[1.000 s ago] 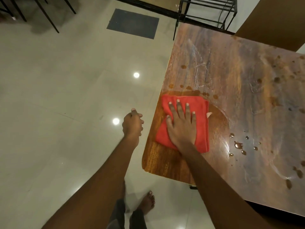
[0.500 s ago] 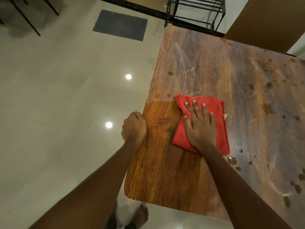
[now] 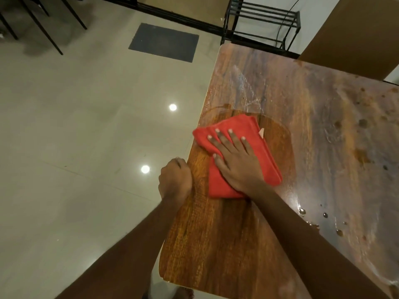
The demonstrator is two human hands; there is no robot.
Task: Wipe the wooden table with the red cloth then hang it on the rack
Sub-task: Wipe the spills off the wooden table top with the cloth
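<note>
A folded red cloth (image 3: 254,137) lies flat on the wooden table (image 3: 216,244) close to its left edge. My right hand (image 3: 237,162) presses down on the cloth with fingers spread, palm flat. My left hand (image 3: 175,180) is curled into a fist and rests against the table's left edge, holding nothing. The wood near me looks wiped and darker; dusty smears and water drops (image 3: 302,211) remain farther out and to the right. A black metal rack (image 3: 261,24) stands on the floor beyond the table's far left corner.
Pale tiled floor (image 3: 86,147) spreads to the left, with a dark mat (image 3: 163,42) on it. Black chair legs (image 3: 43,24) stand at the top left. A brown panel (image 3: 356,35) rises behind the table's far right side.
My right hand has slid the cloth back toward the table's left edge and farther from me. My left fist has stayed at the edge. The view has shifted slightly.
</note>
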